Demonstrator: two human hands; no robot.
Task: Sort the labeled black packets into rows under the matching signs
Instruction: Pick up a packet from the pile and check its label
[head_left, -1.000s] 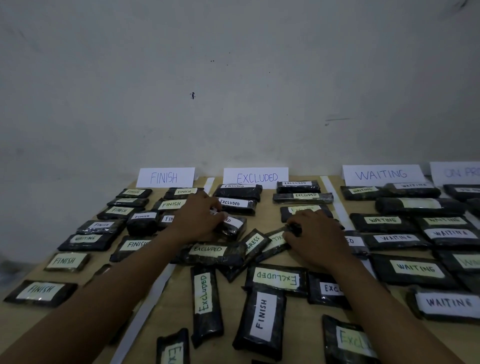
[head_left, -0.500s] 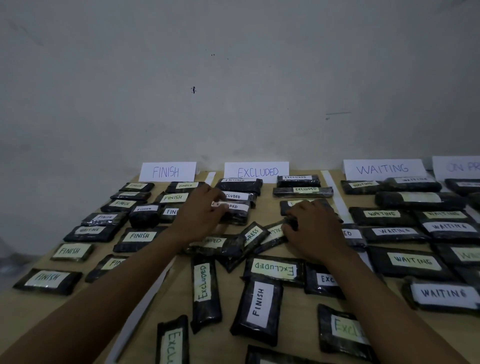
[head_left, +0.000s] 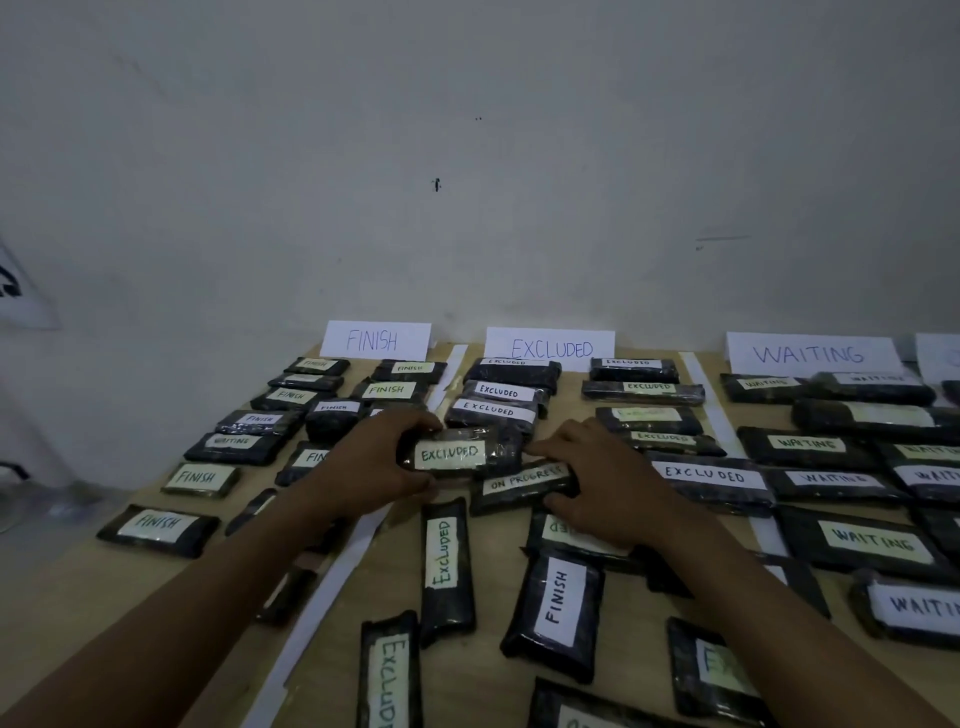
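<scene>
Two crosswise packets: left hand (head_left: 363, 462) grips EXCLUDED (head_left: 457, 453), right hand (head_left: 608, 483) pinches ON PROGRESS (head_left: 519, 486)

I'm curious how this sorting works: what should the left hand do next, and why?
Probably the left hand should lay its black plastic packet labelled EXCLUDED down as the next row beneath the three EXCLUDED packets under the white paper EXCLUDED sign. Its label matches, and it is right below them.

My forearms stretched forward. My left hand (head_left: 371, 462) gripped the black wrapped EXCLUDED packet (head_left: 457, 453); my right hand (head_left: 602, 483) pinched the black wrapped ON PROGRESS packet (head_left: 519, 486).
</scene>
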